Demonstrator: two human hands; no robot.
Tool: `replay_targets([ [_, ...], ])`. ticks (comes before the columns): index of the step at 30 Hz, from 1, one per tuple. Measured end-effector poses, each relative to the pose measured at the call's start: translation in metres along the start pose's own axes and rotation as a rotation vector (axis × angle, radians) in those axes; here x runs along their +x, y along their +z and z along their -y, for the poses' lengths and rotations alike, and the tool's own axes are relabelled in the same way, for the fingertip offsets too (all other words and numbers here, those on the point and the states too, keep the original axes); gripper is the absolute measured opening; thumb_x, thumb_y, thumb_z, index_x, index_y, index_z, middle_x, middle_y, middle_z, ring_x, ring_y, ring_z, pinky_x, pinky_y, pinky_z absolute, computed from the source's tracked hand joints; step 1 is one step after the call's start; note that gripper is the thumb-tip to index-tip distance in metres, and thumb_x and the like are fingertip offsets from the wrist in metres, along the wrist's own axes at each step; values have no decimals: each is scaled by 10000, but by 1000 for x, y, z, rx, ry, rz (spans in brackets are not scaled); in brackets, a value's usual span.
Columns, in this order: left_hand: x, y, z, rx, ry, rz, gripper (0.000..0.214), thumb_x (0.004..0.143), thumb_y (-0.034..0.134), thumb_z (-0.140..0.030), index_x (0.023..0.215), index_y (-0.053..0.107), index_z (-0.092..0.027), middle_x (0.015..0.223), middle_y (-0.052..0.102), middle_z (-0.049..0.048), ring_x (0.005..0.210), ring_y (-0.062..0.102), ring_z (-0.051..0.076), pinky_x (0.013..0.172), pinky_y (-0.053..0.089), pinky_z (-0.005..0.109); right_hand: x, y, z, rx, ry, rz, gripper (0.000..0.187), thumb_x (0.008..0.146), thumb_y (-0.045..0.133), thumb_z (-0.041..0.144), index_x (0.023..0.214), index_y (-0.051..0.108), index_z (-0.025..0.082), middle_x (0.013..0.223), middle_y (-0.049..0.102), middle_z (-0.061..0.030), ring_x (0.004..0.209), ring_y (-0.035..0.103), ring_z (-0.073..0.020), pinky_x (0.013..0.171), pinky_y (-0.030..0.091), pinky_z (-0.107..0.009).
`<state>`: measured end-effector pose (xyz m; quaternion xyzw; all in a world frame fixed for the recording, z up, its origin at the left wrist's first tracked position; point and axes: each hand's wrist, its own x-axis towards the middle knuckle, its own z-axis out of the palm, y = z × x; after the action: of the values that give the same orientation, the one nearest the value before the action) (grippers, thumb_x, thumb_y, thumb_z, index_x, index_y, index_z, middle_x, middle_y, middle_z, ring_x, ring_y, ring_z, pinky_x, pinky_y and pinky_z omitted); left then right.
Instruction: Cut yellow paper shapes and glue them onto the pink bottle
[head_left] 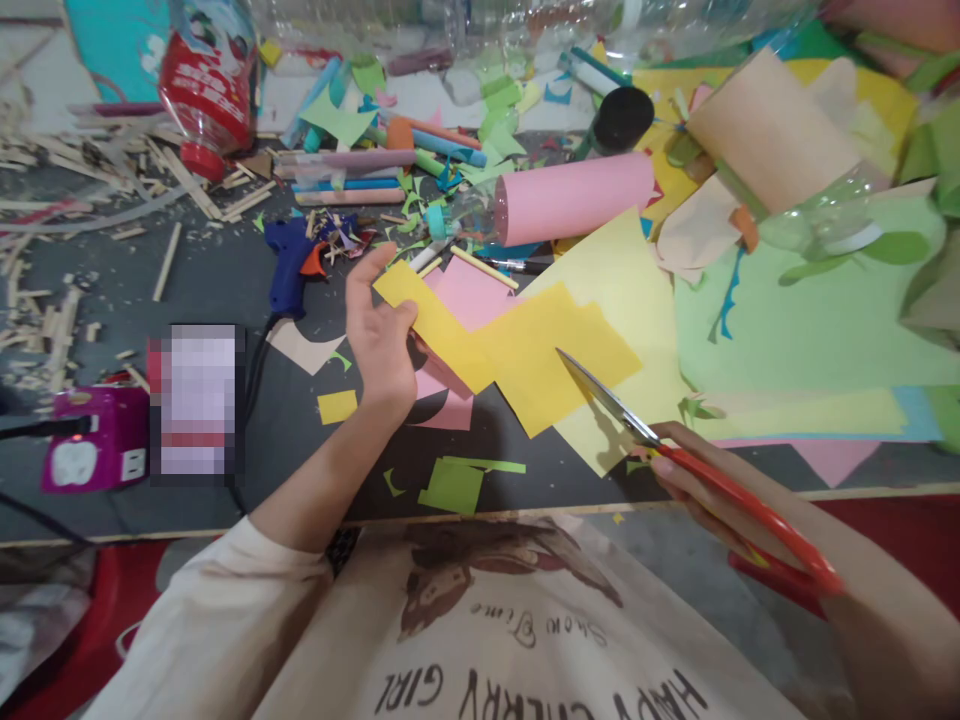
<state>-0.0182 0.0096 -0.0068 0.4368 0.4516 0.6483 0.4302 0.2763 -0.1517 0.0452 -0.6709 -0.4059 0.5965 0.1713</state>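
Fingers (363, 270) of one left hand (382, 355) pinched on yellow paper (536, 370), near side of one pink cylinder (577, 198), one right hand (705, 452) curled around one scissors (727, 494), one glue gun (289, 265) left of cylinder.

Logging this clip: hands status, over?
Left hand gripping flat yellow paper. Right hand holding red-handled metal scissors, tips over yellow paper. Pale yellow paper sheet underneath.

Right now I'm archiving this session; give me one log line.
left hand: holding yellow paper | right hand: holding scissors | blue glue gun: on table
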Motion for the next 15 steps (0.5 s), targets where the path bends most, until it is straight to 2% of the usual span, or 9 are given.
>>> replay_targets([
  [2,-1,-1,2,20,-17,22,393,807,721,-494,1115,580,-296,579,476,-85,400,349,40,376,267,217,-3,-8,-6,-117,-39,-41,306,850,561,607,989,626,343,566,552,-26,398,521,-200,285,346,-284],
  [5,-2,-3,5,64,-68,117,435,848,675,-517,1194,514,-307,551,454,-90,402,410,62,391,333,215,-1,-16,8,-306,-125,-102,311,850,602,571,1100,609,385,813,724,-97,590,653,-260,443,483,-348],
  [7,-2,-6,8,125,-106,200,494,866,646,-536,1262,455,-311,569,483,-83,406,457,79,397,368,222,7,-18,22,-596,-266,-144,349,878,549,562,1139,614,340,855,731,-112,630,673,-278,520,515,-386],
  [8,-2,-8,10,159,-117,234,531,870,636,-548,1297,427,-312,607,523,-70,419,485,85,405,385,226,14,-18,29,-727,-351,-187,363,886,524,553,1135,619,308,845,725,-119,587,654,-272,490,490,-380],
  [10,-2,-10,14,205,-110,285,602,868,628,-570,1356,377,-323,743,614,-28,490,559,99,441,425,229,29,-18,36,-896,-491,-258,354,921,481,485,1165,620,268,954,725,-150,651,677,-271,493,481,-359],
  [12,-2,-11,16,216,-84,336,655,864,635,-573,1401,334,-347,882,665,5,599,630,121,496,469,232,46,-22,37,-960,-565,-283,312,938,497,388,1193,616,253,1020,720,-157,798,705,-267,570,509,-339],
  [15,-3,-10,17,188,-55,397,705,853,662,-546,1431,302,-366,1008,690,22,750,683,144,604,529,247,64,-36,34,-978,-574,-266,303,939,535,272,1229,611,227,1132,695,-165,973,687,-239,759,529,-334],
])
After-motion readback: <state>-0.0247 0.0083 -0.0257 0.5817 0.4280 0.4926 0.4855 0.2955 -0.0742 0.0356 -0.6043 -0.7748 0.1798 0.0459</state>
